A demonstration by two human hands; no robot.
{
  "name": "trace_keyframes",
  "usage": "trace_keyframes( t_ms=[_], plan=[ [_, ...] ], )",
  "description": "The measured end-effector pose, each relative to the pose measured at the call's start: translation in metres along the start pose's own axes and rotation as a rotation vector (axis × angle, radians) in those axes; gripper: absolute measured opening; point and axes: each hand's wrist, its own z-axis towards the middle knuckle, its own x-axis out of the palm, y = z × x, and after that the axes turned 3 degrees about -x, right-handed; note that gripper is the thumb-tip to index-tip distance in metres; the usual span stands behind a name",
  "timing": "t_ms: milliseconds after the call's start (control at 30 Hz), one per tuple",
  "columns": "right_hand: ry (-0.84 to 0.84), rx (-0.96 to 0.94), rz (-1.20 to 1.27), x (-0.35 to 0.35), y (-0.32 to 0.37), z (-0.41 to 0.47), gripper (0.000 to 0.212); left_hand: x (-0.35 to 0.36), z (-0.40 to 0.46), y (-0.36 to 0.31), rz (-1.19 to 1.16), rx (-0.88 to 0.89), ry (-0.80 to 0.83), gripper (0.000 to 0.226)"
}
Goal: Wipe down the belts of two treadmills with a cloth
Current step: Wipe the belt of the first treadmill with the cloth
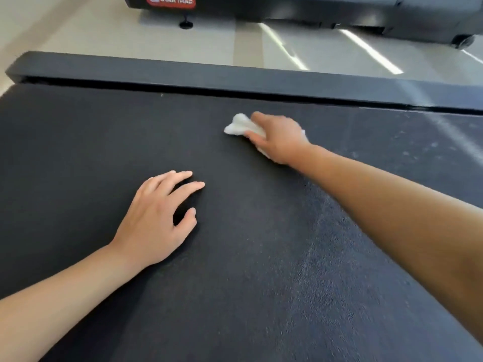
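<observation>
The right hand is pressing a white cloth onto the black belt, close to the far side rail, with its fingers curled around it in a tight grip. The left hand is resting spread and holding nothing, nearer the person. The belt is running long from left to right, so most unwiped belt is probably lying sideways from the cloth.

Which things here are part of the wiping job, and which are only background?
In the job: white cloth, gripped by the right hand; black belt; left hand resting on it; second treadmill.
Background: grey side rail; pale floor.
</observation>
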Motion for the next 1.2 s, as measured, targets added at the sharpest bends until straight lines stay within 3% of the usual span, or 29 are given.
trace_keyframes(
  t_ms=[100, 167, 433, 533, 567, 700, 767, 867, 1000, 1200],
  plan=[
    [-0.134, 0.378, -0.134, -0.027, -0.068, -0.026, 0.041, 0.0, -0.001, -0.002, -0.002, 0.002, -0.021, 0.053],
    [-0.13, 0.357, -0.148, -0.028, -0.057, -0.054, 0.037, 0.001, -0.002, -0.002, -0.006, 0.008, -0.029, 0.053],
    [0.086, -0.413, 0.12, -0.004, 0.112, -0.242, 0.024, 0.005, -0.02, -0.011, -0.025, -0.002, 0.006, 0.057],
    [0.206, -0.676, 0.134, -0.006, 0.115, -0.263, 0.022, 0.005, -0.042, -0.019, -0.038, 0.062, 0.028, 0.055],
    [0.22, -0.667, 0.141, -0.008, 0.103, -0.258, 0.021, 0.005, -0.051, -0.021, -0.043, 0.081, 0.046, 0.055],
    [-0.02, -0.006, 0.036, -0.028, 0.003, -0.196, 0.036, 0.005, -0.072, -0.027, -0.025, 0.184, 0.112, 0.054],
    [-0.06, 0.259, -0.03, -0.045, -0.052, -0.166, 0.038, 0.002, -0.07, -0.03, 0.018, 0.238, 0.146, 0.054],
    [-0.042, 0.323, -0.059, -0.05, -0.071, -0.161, 0.038, -0.005, -0.049, -0.043, 0.136, 0.344, 0.196, 0.055],
    [-0.006, 0.111, 0.047, -0.034, -0.002, -0.227, 0.029, -0.004, -0.016, -0.073, 0.263, 0.491, 0.206, 0.056],
    [0.113, -0.396, 0.142, -0.017, 0.077, -0.328, 0.021, 0.039, -0.023, -0.11, 0.004, 0.365, 0.175, 0.058]
  ],
)
